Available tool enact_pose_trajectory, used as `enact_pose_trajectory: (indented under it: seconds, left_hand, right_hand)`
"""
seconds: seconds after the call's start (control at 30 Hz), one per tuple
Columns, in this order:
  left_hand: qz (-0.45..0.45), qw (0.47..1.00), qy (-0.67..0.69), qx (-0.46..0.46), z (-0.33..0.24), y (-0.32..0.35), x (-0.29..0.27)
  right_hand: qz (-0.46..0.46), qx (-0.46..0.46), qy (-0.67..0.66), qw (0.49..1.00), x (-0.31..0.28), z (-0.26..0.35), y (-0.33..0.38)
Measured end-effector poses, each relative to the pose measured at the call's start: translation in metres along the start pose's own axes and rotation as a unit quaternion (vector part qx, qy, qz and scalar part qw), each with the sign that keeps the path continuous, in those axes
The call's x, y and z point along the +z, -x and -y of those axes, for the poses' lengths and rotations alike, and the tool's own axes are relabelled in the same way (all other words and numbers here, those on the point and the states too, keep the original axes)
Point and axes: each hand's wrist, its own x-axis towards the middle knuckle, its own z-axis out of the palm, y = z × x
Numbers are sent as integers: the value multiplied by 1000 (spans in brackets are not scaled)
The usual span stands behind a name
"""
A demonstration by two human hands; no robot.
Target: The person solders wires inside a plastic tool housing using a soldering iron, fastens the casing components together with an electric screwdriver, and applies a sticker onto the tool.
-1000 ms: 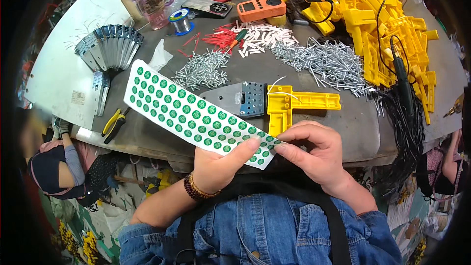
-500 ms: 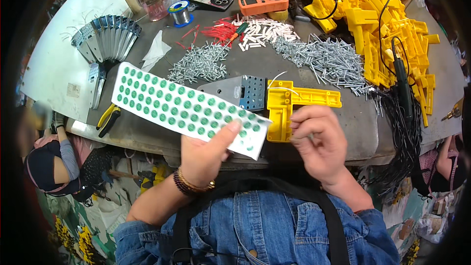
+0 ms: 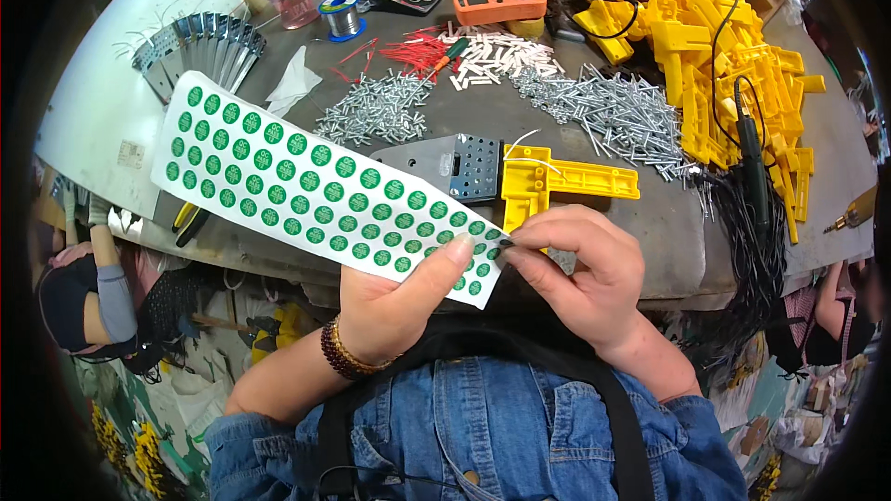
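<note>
Rising toward 10 o'clock, the flimsy white sheet of round green stickers [image 3: 316, 193] is flexing; left hand [image 3: 394, 301] is gripping its 5 o'clock corner, right hand [image 3: 575, 269] is pinching a sticker there.

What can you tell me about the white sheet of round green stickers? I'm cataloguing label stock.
The white sheet of round green stickers is a long, flat paper-like strip bearing rows of small green dots. It slants from upper left to lower right above the grey workbench's near edge. The left hand grips its lower right end, thumb on top; the right hand pinches at that end's edge.
</note>
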Motion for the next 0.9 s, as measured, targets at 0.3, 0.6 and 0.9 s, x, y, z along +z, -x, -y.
enact_pose_trajectory:
  seconds: [0.3, 0.6, 0.9]
  left_hand:
    - [-2, 999, -44, 13, 0, 6, 0]
    - [130, 899, -392, 148, -19, -60, -56]
    - [202, 663, -689, 210, 12, -93, -41]
  right_hand:
    - [19, -11, 32, 999, 6, 0, 0]
    - [98, -41, 186, 977, -17, -11, 36]
    - [65, -51, 239, 968, -1, -21, 26]
